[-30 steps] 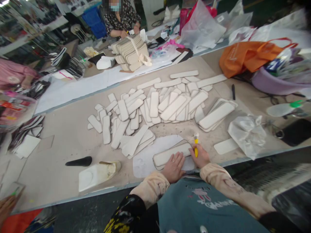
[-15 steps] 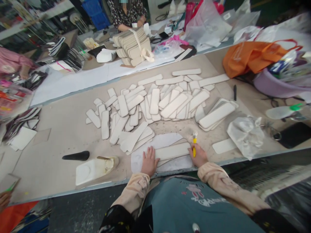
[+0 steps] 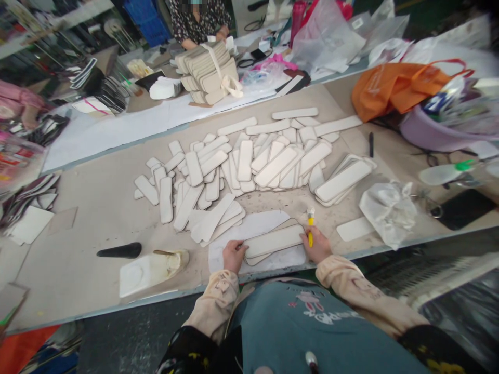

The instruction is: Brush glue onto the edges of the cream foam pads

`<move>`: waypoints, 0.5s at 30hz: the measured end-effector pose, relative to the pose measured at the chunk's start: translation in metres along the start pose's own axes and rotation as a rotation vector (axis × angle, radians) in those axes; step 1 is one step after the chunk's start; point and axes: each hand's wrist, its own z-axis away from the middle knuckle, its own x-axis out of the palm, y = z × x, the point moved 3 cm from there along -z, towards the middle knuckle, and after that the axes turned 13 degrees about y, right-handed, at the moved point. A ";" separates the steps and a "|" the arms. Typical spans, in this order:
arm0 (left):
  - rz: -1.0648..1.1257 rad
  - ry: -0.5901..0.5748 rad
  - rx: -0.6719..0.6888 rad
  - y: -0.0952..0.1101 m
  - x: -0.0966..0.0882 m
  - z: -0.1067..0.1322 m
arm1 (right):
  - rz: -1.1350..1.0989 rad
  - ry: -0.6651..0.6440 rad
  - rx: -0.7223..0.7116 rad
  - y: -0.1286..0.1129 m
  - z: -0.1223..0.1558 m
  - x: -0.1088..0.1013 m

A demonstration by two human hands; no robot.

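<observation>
1. The panel (image 3: 275,242) is a long, pale strip with rounded corners and a thin dark edge, lying over another piece on a white sheet (image 3: 217,253) at the worktop's (image 3: 81,228) near edge.
2. It sits between both hands: the left hand (image 3: 234,256) pinches its left end; the right hand (image 3: 317,245) grips a yellow brush (image 3: 311,238), fingers at the right end.
3. Beyond lies a heap of similar strips (image 3: 245,161).
</observation>
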 end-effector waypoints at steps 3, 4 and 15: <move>-0.015 -0.010 -0.100 -0.003 0.002 -0.001 | 0.008 0.001 0.005 0.000 0.000 0.000; -0.021 -0.018 -0.127 -0.003 0.002 -0.002 | 0.007 -0.001 0.010 0.001 0.000 0.000; -0.072 -0.139 -0.227 -0.002 0.006 -0.015 | -0.024 -0.009 0.029 0.002 0.000 0.001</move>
